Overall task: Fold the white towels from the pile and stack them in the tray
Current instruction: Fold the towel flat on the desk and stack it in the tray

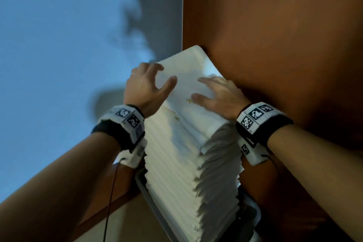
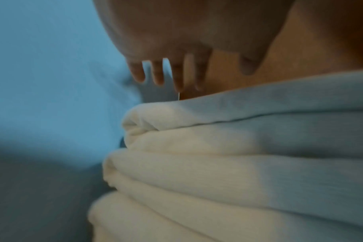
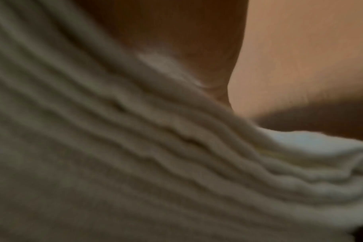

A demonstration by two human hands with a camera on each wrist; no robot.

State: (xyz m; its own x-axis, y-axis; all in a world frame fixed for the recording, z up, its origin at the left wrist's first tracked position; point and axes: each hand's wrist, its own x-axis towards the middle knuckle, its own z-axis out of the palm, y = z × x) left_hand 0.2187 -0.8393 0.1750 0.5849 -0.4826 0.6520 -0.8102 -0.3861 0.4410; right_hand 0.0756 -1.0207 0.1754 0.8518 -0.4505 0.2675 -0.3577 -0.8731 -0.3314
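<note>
A tall stack of folded white towels (image 1: 172, 163) stands in a grey tray (image 1: 151, 198), of which only the near rim shows. The top towel (image 1: 186, 70) lies flat on the stack. My left hand (image 1: 149, 84) is at that towel's left edge with its fingers spread and slightly bent. In the left wrist view its fingers (image 2: 176, 75) hang just above the folded edges (image 2: 197, 163), holding nothing. My right hand (image 1: 216, 94) lies flat on the right side of the top towel, fingers straight. The right wrist view shows the stack's layered side (image 3: 135, 163) up close.
The tray sits on a brown wooden table (image 1: 275, 25) near its left edge. Left of the table lies a blue surface (image 1: 59, 45) with dark shadows. A black cable (image 1: 112, 192) hangs from my left wrist.
</note>
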